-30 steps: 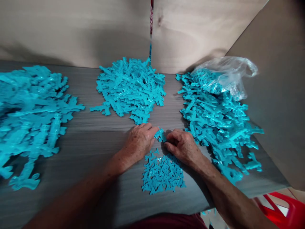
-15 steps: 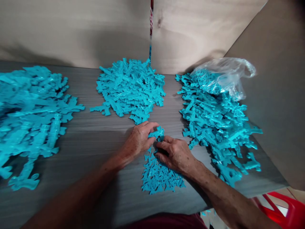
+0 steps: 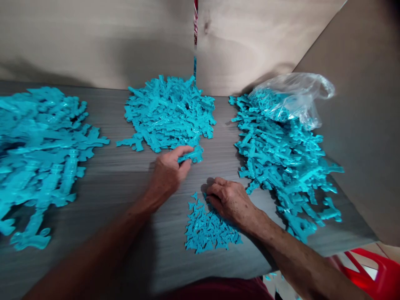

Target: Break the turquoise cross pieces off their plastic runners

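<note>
My left hand (image 3: 168,171) pinches a turquoise plastic piece (image 3: 195,154) between thumb and fingers, at the front edge of the middle pile (image 3: 168,114) of similar flat, jagged pieces. Lower and to the right, my right hand (image 3: 231,199) rests on the table with its fingers curled together. Whatever its fingertips hold, if anything, is hidden. Just below and left of that hand lies a spread of small turquoise scraps (image 3: 211,231), pointed and thin, partly covered by the hand.
A large turquoise heap (image 3: 43,146) fills the left of the grey table (image 3: 118,233). Another heap (image 3: 284,162) stands on the right, with a clear plastic bag (image 3: 300,96) on its back. Wooden panels (image 3: 109,41) rise behind. A red plastic object (image 3: 378,266) is at lower right.
My left hand has moved up and left, away from my right hand, carrying the turquoise plastic piece towards the middle pile. My right hand has let go of that piece and stays near the scraps.
</note>
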Demonstrator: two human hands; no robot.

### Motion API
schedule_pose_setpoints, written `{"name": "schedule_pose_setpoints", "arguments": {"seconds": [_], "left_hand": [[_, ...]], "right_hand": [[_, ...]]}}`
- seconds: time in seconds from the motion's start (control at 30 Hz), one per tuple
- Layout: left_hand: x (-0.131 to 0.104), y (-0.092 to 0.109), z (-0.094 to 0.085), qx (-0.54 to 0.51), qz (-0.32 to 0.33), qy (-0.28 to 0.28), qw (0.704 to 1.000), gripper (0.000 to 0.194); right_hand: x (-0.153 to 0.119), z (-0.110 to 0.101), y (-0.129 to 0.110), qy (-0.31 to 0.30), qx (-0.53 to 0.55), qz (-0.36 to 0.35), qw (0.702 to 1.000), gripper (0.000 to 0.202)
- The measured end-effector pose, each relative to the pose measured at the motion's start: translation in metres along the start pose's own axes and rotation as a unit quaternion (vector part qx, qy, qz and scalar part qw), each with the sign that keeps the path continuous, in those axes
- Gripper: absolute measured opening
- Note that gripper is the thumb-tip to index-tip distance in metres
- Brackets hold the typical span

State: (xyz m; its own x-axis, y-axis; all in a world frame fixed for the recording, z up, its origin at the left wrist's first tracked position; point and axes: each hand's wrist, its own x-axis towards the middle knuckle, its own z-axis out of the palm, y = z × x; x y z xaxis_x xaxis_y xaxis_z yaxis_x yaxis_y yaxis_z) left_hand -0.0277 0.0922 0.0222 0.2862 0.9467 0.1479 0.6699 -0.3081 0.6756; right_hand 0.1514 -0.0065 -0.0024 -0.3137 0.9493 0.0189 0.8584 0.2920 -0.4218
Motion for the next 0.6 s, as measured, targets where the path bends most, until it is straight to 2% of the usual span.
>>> {"name": "schedule_pose_setpoints", "arguments": {"seconds": [0.1, 0.2, 0.27, 0.37, 0.4, 0.47, 0.6], "left_hand": [[0.005, -0.008, -0.002, 0.013, -0.017, 0.012, 1.000, 0.032], [0.006, -0.015, 0.002, 0.012, 0.005, 0.005, 1.000, 0.031], [0.006, -0.017, 0.004, 0.033, 0.045, 0.045, 0.997, 0.032], [0.004, -0.015, 0.005, 0.108, 0.131, 0.131, 0.977, 0.035], [0.003, -0.013, 0.005, 0.125, 0.156, 0.137, 0.970, 0.034], [0.001, -0.009, 0.004, 0.119, 0.194, 0.107, 0.968, 0.028], [-0.005, -0.001, 0.001, 0.056, 0.232, -0.030, 0.971, 0.020]], "right_hand": [[0.001, -0.002, 0.000, -0.006, 0.003, 0.001, 1.000, 0.013], [0.001, -0.002, 0.000, -0.007, 0.011, 0.001, 1.000, 0.013], [0.000, -0.001, 0.000, -0.003, 0.016, -0.001, 1.000, 0.013], [-0.001, 0.001, 0.000, 0.012, 0.016, -0.011, 1.000, 0.012], [-0.001, 0.001, 0.001, 0.017, 0.014, -0.014, 1.000, 0.012], [-0.001, 0.002, 0.001, 0.023, 0.010, -0.019, 1.000, 0.011], [-0.001, 0.002, 0.002, 0.028, 0.000, -0.018, 0.999, 0.012]]}}
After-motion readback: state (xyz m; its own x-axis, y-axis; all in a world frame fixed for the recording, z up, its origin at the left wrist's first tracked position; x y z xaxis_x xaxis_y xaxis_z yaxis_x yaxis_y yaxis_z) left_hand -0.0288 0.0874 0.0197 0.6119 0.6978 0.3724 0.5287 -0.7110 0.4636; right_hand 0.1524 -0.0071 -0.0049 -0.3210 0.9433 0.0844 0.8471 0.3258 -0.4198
